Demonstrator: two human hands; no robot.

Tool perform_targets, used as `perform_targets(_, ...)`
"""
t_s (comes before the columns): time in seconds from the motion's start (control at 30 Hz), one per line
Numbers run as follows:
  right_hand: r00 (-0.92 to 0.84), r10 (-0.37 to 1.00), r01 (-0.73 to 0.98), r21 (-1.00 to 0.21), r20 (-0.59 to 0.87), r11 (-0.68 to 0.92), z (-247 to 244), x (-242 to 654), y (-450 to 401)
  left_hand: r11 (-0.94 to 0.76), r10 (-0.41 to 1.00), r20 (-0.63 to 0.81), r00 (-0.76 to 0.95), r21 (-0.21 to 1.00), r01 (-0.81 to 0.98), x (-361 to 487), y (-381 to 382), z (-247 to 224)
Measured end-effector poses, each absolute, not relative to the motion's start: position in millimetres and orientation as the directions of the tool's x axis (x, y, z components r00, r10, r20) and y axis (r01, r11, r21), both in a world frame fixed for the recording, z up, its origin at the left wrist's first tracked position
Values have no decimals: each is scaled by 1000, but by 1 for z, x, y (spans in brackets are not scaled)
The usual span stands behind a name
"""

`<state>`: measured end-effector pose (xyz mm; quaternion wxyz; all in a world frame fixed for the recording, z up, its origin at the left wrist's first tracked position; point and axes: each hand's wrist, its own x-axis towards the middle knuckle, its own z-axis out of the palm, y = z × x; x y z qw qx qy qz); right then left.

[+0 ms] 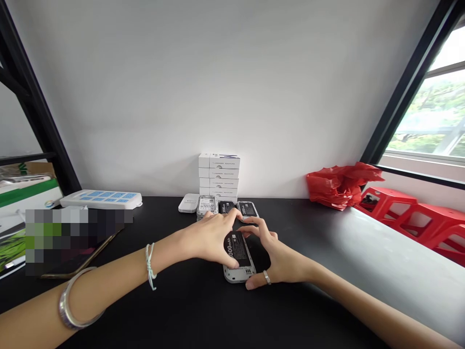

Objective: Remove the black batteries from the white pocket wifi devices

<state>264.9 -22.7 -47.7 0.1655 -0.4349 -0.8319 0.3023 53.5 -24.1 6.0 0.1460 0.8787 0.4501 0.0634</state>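
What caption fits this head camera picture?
Left hand and right hand hold a white case with a black battery, near stacked boxes.

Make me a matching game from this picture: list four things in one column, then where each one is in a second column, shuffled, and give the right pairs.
Things:
1. Silver bangle
2. Ring
3. Crumpled red plastic bag
4. Stack of white boxes

Places:
A. Back centre of the black tabletop
B. On the left forearm
C. At the back right of the tabletop, near the window
D. On a finger of the right hand

Pairs: 1-B, 2-D, 3-C, 4-A
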Motion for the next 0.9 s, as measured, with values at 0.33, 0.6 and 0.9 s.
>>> perform_targets(0.33,-583,811,637,-592,49,494,-48,263,-25,-539,807,-17,591,389,748,41,-38,-9)
perform_targets(0.6,-588,801,648,-527,113,550,-47,247,-30,-530,817,2,576,393,751,31,-55,-28)
perform_targets(0.9,-432,878,649,-604,207,462,-22,324,35,-501,845,69,531,451,739,7,-64,-8)
